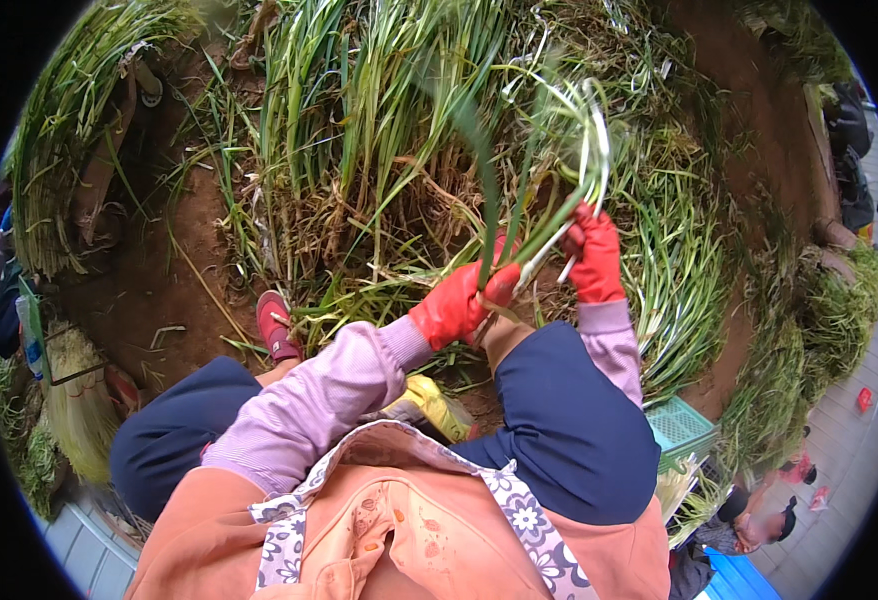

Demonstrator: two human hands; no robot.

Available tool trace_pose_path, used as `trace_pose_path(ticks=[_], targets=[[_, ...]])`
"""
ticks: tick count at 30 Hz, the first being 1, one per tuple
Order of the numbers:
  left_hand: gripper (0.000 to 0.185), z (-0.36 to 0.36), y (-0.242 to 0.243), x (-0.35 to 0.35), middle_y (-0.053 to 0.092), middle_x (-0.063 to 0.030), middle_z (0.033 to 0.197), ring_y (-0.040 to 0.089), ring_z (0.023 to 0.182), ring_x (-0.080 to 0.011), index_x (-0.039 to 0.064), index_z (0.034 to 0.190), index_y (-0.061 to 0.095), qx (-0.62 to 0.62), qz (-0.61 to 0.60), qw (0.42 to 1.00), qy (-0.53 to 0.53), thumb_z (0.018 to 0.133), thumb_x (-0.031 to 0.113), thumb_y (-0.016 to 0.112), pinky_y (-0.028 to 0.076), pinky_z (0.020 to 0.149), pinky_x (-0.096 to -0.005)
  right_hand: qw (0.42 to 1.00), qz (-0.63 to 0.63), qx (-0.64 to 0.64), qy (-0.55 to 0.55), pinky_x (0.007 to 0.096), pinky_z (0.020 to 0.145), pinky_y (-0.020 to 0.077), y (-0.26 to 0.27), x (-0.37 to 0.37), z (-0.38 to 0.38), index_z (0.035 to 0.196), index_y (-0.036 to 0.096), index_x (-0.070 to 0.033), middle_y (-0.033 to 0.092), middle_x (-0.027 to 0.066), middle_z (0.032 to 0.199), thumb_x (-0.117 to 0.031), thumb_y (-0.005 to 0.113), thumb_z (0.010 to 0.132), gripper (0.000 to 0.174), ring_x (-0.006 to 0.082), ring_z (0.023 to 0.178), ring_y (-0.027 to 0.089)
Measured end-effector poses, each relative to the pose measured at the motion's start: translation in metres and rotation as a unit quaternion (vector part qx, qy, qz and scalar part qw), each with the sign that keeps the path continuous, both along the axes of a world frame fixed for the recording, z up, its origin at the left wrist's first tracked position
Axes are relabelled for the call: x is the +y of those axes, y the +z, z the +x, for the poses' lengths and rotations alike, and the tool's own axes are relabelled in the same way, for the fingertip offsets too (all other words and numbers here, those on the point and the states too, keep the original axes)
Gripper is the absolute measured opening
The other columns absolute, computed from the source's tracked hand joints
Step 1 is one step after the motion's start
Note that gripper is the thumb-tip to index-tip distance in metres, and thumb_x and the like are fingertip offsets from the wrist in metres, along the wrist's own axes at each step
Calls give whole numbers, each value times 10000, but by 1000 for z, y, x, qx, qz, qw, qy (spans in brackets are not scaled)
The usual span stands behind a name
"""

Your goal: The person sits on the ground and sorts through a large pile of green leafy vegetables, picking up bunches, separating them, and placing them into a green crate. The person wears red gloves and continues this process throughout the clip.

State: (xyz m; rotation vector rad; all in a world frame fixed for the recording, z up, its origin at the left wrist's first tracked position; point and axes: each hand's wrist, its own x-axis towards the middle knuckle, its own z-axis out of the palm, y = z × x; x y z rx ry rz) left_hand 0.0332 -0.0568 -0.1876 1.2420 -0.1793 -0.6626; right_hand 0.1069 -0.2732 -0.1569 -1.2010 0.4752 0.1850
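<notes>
My left hand, in a red rubber glove, grips the lower part of a few long green onion-like stalks above my knee. Close to its right, my right hand, gloved the same way, is closed around pale strips of those plants, which arch upward and are partly blurred. Whether the strips are peeled-off leaves or whole stems, I cannot tell. Before me lies a broad heap of similar green stalks, with brown, dry-looking bases towards me. Loose leaves litter the ground beneath my hands.
More green stalks lie at the right, near a green plastic basket. A tied pale bundle stands at the left. My red shoe rests on the brown ground. Other people are at the far right edge.
</notes>
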Motion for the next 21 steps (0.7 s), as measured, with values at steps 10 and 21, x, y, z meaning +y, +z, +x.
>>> trace_pose_path(ticks=[10, 21], targets=[[506, -53, -6, 114, 652, -217, 949, 627, 865, -383, 57, 980, 681, -134, 413, 730, -527, 742, 503, 691, 507, 752, -444, 995, -34, -56, -79, 190, 345, 195, 73, -42, 57, 985, 630, -80, 430, -83, 543, -282, 562, 947, 217, 9, 389, 274], [355, 30, 28, -8, 653, -188, 828, 631, 732, -342, 47, 1044, 617, -206, 242, 947, 51, 892, 366, 583, 502, 626, -403, 965, -91, 158, 189, 219, 465, 378, 9, 53, 1, 750, 583, -89, 530, -10, 578, -442, 572, 911, 388, 81, 471, 443]])
